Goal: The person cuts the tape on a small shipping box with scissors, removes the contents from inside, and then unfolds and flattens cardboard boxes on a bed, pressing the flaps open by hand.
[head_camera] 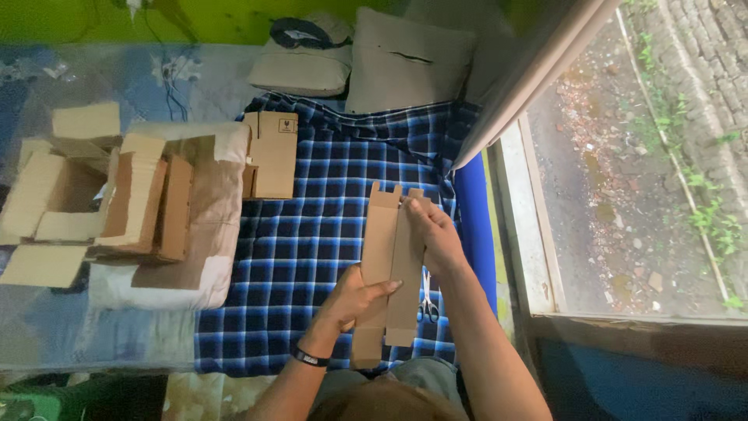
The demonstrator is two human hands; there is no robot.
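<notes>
A long flat brown cardboard box blank (386, 249) with end tabs is held over the blue plaid blanket (312, 234). My left hand (354, 300) grips its lower part, with the thumb across the front. My right hand (432, 234) pinches the upper right edge near the top tabs. A pair of scissors (428, 300) lies on the blanket just under my right forearm.
An open cardboard box (58, 203) with stacked flat blanks (148, 206) sits on a pillow at left. A folded carton (273, 152) lies at the blanket's top left. Pillows (405, 62) rest at the back. A window frame (530, 226) runs along the right.
</notes>
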